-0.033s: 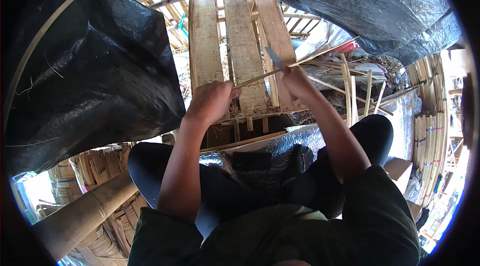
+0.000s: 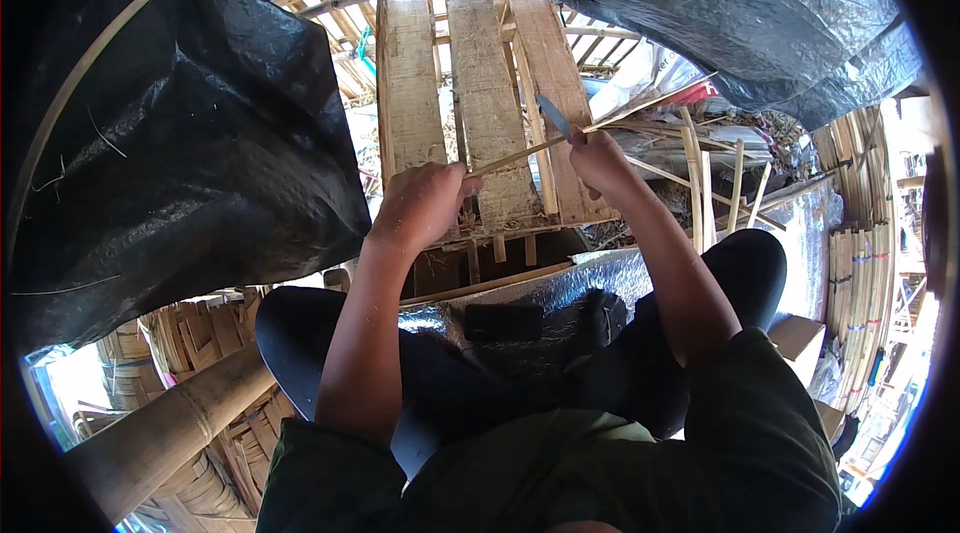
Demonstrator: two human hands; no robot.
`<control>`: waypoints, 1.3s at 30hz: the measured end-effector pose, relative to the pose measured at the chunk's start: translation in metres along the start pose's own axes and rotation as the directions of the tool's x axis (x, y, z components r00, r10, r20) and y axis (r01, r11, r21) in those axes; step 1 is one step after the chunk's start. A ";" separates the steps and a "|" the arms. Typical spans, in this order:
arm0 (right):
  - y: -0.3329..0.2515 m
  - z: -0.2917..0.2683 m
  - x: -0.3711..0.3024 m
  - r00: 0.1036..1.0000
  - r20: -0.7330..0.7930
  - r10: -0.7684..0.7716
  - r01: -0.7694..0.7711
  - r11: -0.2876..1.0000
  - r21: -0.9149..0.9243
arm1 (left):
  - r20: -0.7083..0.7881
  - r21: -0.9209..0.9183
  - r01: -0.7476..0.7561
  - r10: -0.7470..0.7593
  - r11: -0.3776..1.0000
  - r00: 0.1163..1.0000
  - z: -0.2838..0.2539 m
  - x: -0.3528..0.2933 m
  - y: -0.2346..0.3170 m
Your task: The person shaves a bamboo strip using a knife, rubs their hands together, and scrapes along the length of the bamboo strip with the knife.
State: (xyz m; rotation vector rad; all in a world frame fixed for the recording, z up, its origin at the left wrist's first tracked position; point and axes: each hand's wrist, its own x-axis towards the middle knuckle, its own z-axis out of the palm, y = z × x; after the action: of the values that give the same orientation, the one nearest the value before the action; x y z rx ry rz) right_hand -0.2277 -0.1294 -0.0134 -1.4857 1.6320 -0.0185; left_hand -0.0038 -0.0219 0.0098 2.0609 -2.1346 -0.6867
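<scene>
Okay, your left hand (image 2: 422,201) has its fingers wrapped round the near end of that thin strip (image 2: 522,154), and your right hand (image 2: 602,165) is closed on a knife (image 2: 553,117), though the handle is pretty much buried in your fist. The blade pokes up and away from you, and the strip crosses by its base, then slants out past your right hand. Can't tell from here if the edge is actually biting.

For working a blade along a strip like this, I'd pinch the near end firmly, keep the angle shallow and go for long light strokes rather than digging in. Watch your left thumb if you draw the knife back that way, and let the far end swing freely.

The strip runs above the bench (image 2: 410,83), which is rough planks with gaps between, so I wouldn't count on it as a flat backstop. Just right of it, some pale sticks (image 2: 693,188) stand near your knee and could snag a wide elbow. Further out there's a black tarp (image 2: 200,143) on your left and bundled slats (image 2: 855,278) over on your right.
</scene>
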 end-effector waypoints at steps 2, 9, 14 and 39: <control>0.001 0.012 -0.011 0.966 0.006 -0.260 0.259 0.962 -0.084 | 0.015 -0.008 -0.001 0.001 1.000 1.000 -0.001 0.000 0.002; -0.006 0.019 -0.013 0.994 0.104 -0.041 0.031 0.995 0.098 | 0.042 -0.031 0.011 -0.010 0.999 0.999 -0.004 -0.001 0.008; -0.011 0.014 -0.021 0.995 -0.024 -0.097 0.099 0.989 0.106 | 0.047 -0.031 0.006 -0.004 1.000 0.999 -0.002 -0.001 0.009; -0.005 0.003 -0.035 0.984 0.011 0.177 -0.168 0.910 0.380 | -0.122 -0.180 -0.126 0.105 0.976 0.987 -0.022 -0.035 -0.001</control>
State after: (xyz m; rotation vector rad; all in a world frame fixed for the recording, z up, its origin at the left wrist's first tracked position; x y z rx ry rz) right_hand -0.2266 -0.1011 0.0088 -1.0460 1.6617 -0.2421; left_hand 0.0082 0.0070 0.0370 1.8198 -2.0251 -0.7091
